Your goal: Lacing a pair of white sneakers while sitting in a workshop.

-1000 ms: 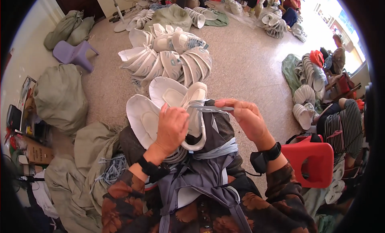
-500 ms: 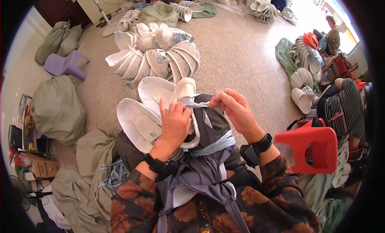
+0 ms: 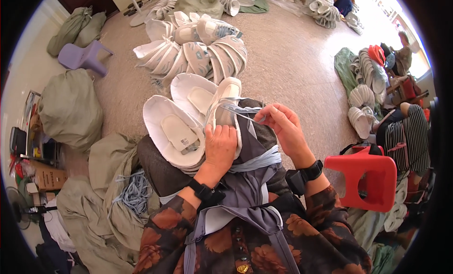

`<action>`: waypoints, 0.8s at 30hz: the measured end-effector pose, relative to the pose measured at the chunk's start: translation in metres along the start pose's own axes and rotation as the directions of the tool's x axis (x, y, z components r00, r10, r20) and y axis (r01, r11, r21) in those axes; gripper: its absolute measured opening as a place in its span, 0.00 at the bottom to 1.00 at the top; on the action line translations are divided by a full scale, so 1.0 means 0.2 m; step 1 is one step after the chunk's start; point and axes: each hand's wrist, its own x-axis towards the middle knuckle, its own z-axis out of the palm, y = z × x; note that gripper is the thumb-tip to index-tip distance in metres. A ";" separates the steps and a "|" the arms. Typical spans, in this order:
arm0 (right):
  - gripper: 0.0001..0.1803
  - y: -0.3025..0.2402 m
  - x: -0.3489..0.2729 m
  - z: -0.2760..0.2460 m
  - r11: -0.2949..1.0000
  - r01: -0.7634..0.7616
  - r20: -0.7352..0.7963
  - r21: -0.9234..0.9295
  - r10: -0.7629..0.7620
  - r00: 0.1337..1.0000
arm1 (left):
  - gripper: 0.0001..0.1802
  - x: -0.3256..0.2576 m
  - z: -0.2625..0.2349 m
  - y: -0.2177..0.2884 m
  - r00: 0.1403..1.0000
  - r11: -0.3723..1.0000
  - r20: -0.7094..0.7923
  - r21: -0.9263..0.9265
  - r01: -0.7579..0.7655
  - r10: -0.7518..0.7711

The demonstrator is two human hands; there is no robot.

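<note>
A white and grey shoe upper [image 3: 230, 88] lies over my lap, its toe pointing away from me. My left hand [image 3: 220, 145] is closed on the near part of this upper, fingers curled over its edge. To the right, my right hand [image 3: 284, 128] pinches a light blue shoelace [image 3: 245, 114], which stretches from the upper's eyelet area to my fingertips. Against the left side of the upper rest two white shoe uppers [image 3: 155, 106] with insoles showing, stacked over others. A hank of light blue laces [image 3: 258, 161] is draped across my grey apron [image 3: 236, 182].
Ahead on the floor stands a ring of nested shoes [image 3: 193, 59]. Left are a purple stool [image 3: 82, 58], a stuffed sack [image 3: 71, 104] and blue laces [image 3: 133, 194] on sacking. A red stool [image 3: 363, 179] stands right, near another person in stripes [image 3: 403, 132].
My left hand has moved off the laces and closed on the upper's near edge. My right hand keeps its pinch while the lace now runs taut. The whole view has shifted slightly.
</note>
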 end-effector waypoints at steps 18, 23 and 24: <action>0.14 0.05 -0.04 0.07 0.993 0.015 -0.015 -0.117 -0.017 1.000 | 0.06 0.18 0.08 0.00 0.917 0.918 -0.213 -0.289 0.272 -0.338; 0.10 0.06 0.02 0.05 0.964 0.028 -0.120 -0.263 -0.062 0.991 | 0.05 0.15 -0.02 -0.01 0.906 0.745 0.008 -0.566 0.353 -0.423; 0.10 0.06 0.03 0.06 0.964 0.029 -0.127 -0.264 -0.064 0.990 | 0.04 0.14 -0.04 0.00 0.911 0.734 0.053 -0.575 0.362 -0.409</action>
